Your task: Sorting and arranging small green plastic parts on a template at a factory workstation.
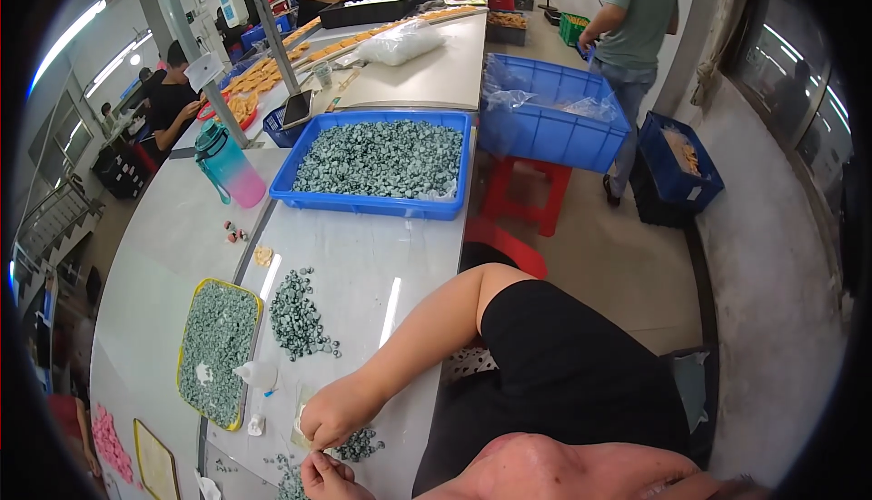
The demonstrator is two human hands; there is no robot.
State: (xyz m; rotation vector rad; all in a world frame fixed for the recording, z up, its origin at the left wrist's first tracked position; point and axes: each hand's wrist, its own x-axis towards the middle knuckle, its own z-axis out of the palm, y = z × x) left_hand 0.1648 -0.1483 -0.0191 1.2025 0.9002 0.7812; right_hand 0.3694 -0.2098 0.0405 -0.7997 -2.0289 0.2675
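Note:
My right hand reaches across the white table, its fingers closed in a pinch over a small pale sheet. Just below it, my left hand is also pinched, its fingertips close to the right ones. Whatever sits between the fingertips is too small to make out. Beside the hands lies a little heap of dark green bead-like pieces. A larger pile of glossy green pieces spreads farther up. A white squeeze bottle stands by the yellow-rimmed tray, which holds small green pieces.
Farther off stands a blue tray full of green pieces, beside a teal-and-pink bottle. A blue crate rests over a red stool. A person stands behind the crate; others sit along the tables.

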